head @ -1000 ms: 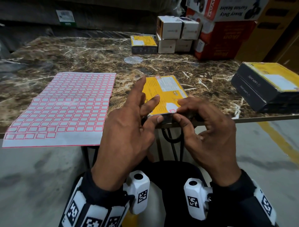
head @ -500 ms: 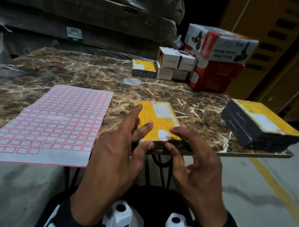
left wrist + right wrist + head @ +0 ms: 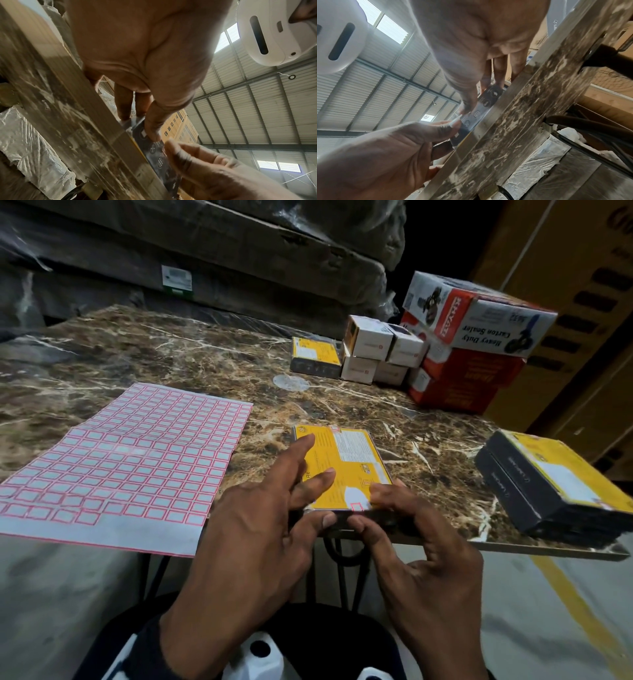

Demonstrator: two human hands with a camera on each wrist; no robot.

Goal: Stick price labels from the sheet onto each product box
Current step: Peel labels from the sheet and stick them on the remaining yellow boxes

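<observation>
Left hand (image 3: 246, 546): fingers spread and straight over the left part of the yellow box (image 3: 342, 460), index reaching toward its far left corner, middle finger lying on the top face, thumb against the near dark side.
Right hand (image 3: 424, 573): fingers curled onto the box's near right corner, thumb on the near side; it grips the box by that edge, as far as the blurred wrist views allow.
Yellow box: flat at the near edge of the table (image 3: 171, 361), between both hands; one red-bordered label (image 3: 357, 506) stuck on its near edge, just left of the right fingertips.
Label sheet (image 3: 120, 460): left of the box, near edge overhanging the table; rows of red-bordered labels, the nearest strip bare.
Two stacked boxes (image 3: 555, 491): right, yellow tops, dark sides.
Small yellow box (image 3: 317, 357): far side, beside four white boxes (image 3: 380, 354).
Red cartons (image 3: 469, 371): far right, stacked, white carton-sealer box on top.
</observation>
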